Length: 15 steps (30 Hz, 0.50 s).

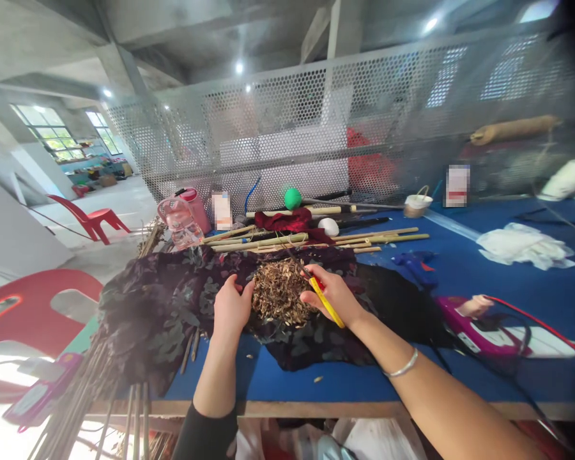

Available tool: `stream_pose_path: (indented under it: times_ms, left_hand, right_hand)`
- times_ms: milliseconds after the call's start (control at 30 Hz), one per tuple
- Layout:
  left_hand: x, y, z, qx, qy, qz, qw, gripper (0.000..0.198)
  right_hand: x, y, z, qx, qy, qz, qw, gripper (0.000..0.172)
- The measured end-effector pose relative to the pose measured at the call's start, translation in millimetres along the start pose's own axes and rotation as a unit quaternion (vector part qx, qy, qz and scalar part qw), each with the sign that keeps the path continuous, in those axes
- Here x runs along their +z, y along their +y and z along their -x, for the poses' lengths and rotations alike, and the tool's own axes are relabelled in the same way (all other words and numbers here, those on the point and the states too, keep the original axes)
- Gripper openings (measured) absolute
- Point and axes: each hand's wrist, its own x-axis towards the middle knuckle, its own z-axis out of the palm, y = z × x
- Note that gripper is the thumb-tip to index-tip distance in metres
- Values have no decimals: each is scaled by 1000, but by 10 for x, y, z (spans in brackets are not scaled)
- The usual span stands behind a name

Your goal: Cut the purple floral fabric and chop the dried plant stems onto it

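A heap of dry brown plant shreds (280,291) lies on dark patterned cloth (172,287) on the blue table. At the heap's left edge is my left hand (232,305), its thumb and fingers apart and holding nothing I can see. My right hand (338,295) is closed around a yellow-handled utility knife (326,301) at the heap's right side. The knife's dark front end points up and left over the heap; its tip is hard to make out. Thin sticks (268,243) lie just behind the heap.
A blue glue gun (416,267) and a purple power strip (469,326) with cables lie to the right. Crumpled white material (527,246) is farther right. A pink bottle (199,211) and a green ball (292,198) stand before the perforated metal screen (278,121). Long stalks (76,383) lean at the left.
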Motion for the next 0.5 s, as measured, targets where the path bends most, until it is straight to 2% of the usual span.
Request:
stream_pose_path:
  times_ms: [133,167,233,300,367,500]
  left_hand:
    - [128,0,-63,27,-95,-45,994,76]
    - [162,19,-75,41,-107,-43,993,74]
    - [205,71,-104,75,-119,-42,989,59]
    - [206,128,-141,105,-123,-42,986,39]
    - [163,176,-172,127,-119,-40,984,29]
    - [17,221,-84,130,-73,-95,984,35]
  right_hand:
    - [14,36,0,-5,14,-14,1000,47]
    - [17,34,3,-6,15,-13,1000,46]
    - [19,26,12,-6,15,-6,1000,45]
    - [15,20,19,-6,16,4,1000,46]
    - [6,21,19,-6,16,12,1000,46]
    - [-13,32,3,6,18,17,1000,48]
